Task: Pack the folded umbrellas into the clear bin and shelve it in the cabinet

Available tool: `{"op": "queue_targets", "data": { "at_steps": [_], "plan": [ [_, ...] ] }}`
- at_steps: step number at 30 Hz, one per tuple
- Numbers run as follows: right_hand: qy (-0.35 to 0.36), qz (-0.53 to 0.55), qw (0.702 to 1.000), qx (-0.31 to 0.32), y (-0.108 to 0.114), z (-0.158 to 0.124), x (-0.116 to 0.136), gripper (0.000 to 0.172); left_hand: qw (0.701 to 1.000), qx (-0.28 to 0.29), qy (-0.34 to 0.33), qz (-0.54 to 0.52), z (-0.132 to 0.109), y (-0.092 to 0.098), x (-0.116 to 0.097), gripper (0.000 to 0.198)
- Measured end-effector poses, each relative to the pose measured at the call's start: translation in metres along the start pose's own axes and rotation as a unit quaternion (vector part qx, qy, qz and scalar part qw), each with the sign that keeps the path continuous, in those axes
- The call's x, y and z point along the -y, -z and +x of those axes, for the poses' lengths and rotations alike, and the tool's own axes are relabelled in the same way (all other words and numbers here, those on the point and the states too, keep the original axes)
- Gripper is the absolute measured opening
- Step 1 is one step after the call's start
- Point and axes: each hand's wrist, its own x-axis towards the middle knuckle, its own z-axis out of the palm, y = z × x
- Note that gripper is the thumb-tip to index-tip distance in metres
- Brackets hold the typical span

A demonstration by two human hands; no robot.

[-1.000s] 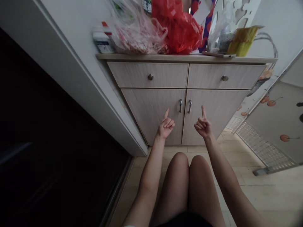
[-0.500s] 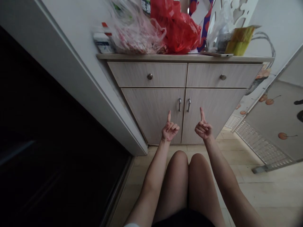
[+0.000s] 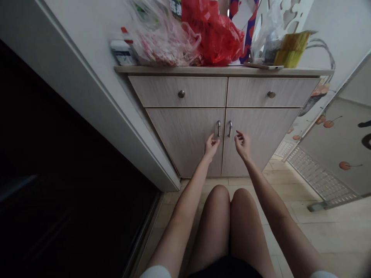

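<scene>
Two pale wood-grain doors close the lower part of a cabinet, and each has a metal handle at the middle seam. My left hand [image 3: 211, 147] is just below and left of the left handle [image 3: 218, 128], its fingers loosely bent and apart, holding nothing. Whether a fingertip touches that handle I cannot tell. To the right of the right handle [image 3: 230, 129] is my right hand [image 3: 243, 145], half curled with a gap between its fingers and the metal. Both the left door [image 3: 185, 135] and the right door [image 3: 263, 135] are closed.
Above the doors are two drawers with round knobs [image 3: 181, 94]. On the cabinet top stand a clear plastic bag [image 3: 165, 42], a red bag [image 3: 217, 38], a white bottle [image 3: 123, 53] and a yellow box [image 3: 290, 49]. A cherry-patterned panel [image 3: 342, 131] stands at right.
Both hands have moved up and inward toward the handles. Their pointing index fingers have bent, and the hands have turned toward each other. The doors have stayed closed.
</scene>
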Motion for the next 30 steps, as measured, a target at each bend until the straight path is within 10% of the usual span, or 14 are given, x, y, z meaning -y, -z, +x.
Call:
{"op": "queue_targets", "data": {
  "at_steps": [5,10,17,30],
  "plan": [
    [0.023,-0.054,0.997,0.052,-0.04,0.033,-0.021,0.046,0.983,-0.025,-0.069,0.171,0.034,-0.024,-0.001,0.061],
    [0.023,-0.014,0.999,0.043,-0.041,0.018,-0.024,0.042,0.975,-0.002,-0.134,0.18,0.015,-0.017,0.007,0.058],
    [0.031,-0.01,0.999,-0.006,0.012,-0.044,-0.002,0.039,0.967,-0.102,-0.198,0.124,-0.053,0.01,0.02,0.024],
    [-0.046,-0.052,0.994,-0.079,0.129,-0.131,0.022,0.034,0.943,-0.267,-0.192,0.042,-0.157,0.103,0.015,0.042]
  ]
}}
